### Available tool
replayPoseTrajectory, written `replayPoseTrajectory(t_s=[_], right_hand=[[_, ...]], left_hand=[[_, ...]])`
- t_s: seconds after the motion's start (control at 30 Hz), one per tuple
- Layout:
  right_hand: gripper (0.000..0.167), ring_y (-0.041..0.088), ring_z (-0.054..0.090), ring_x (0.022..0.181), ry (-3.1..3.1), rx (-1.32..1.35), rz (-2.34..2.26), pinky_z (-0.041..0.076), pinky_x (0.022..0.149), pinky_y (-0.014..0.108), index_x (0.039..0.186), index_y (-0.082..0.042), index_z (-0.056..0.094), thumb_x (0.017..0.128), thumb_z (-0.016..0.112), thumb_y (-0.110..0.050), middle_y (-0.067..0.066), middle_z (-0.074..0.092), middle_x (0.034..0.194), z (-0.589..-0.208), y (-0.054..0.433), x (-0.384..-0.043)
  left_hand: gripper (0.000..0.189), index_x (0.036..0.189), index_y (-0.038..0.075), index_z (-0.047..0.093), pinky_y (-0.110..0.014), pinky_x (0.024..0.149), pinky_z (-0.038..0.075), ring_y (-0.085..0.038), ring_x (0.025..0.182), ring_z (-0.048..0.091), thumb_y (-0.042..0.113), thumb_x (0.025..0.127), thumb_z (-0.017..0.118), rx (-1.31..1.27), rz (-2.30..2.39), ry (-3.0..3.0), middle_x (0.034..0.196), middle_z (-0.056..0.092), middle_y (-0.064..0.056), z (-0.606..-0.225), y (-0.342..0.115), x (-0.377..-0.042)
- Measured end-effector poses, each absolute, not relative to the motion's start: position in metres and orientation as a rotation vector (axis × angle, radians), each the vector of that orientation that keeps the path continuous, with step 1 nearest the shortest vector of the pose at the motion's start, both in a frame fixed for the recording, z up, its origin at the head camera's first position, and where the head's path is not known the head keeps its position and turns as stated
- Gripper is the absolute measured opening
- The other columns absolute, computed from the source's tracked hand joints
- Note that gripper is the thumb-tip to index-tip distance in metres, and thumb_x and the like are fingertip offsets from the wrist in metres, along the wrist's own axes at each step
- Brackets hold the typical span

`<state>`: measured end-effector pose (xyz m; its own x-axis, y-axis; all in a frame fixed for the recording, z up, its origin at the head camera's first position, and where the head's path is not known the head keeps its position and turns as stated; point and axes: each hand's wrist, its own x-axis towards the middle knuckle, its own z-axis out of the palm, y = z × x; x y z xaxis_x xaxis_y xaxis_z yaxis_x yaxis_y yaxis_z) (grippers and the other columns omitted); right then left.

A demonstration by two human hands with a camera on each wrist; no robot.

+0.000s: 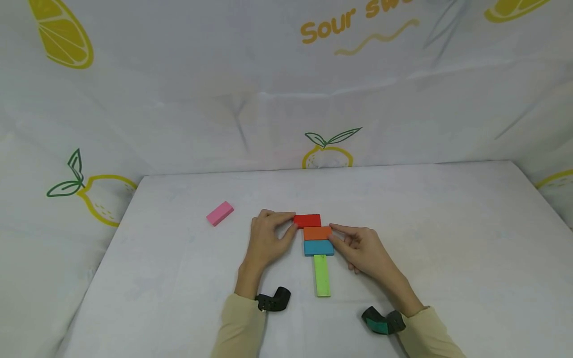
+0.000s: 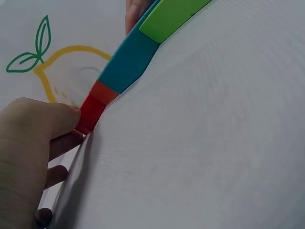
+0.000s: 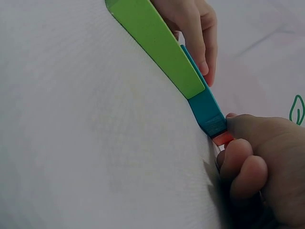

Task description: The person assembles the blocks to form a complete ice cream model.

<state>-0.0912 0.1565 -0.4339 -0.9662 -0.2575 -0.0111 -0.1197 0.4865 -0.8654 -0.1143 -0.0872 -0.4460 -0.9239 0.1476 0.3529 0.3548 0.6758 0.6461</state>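
Observation:
My left hand [image 1: 270, 236] pinches the left end of a red block [image 1: 308, 221] between thumb and forefinger. Below it in the head view lies an orange block [image 1: 317, 233], set slightly to the right. The thumb and forefinger of my right hand [image 1: 364, 248] grip the orange block's right end. A blue block [image 1: 319, 247] lies against the orange one's near side. From the blue block a light green block [image 1: 322, 276] runs lengthwise toward me. In the left wrist view, the left thumb presses the end of the red block [image 2: 90, 113].
A pink block [image 1: 220, 213] lies apart at an angle, left of my left hand. The white table [image 1: 447, 214] meets a hanging cloth [image 1: 179, 109] with lemon prints at its back edge. Black devices are strapped to both wrists.

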Motion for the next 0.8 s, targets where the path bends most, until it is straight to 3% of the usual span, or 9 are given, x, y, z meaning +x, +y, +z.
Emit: replayPoseTrajectory(t_s=[0.8], right_hand=[[0.044,0.010,0.048,0.032,2.603,-0.358,-1.490,0.038,0.034,0.023,0.133,-0.004,0.067,0.096,0.072,-0.026,-0.001,0.052,0.051,-0.436,0.157,-0.092]], left_hand=[[0.029,0.121,0.013,0.077,-0.035,0.083,0.039,-0.022,0.102,0.062,0.020,0.093,0.070,-0.409,-1.127,-2.627,0.114,0.079,-0.002,-0.444,-0.072,-0.114]])
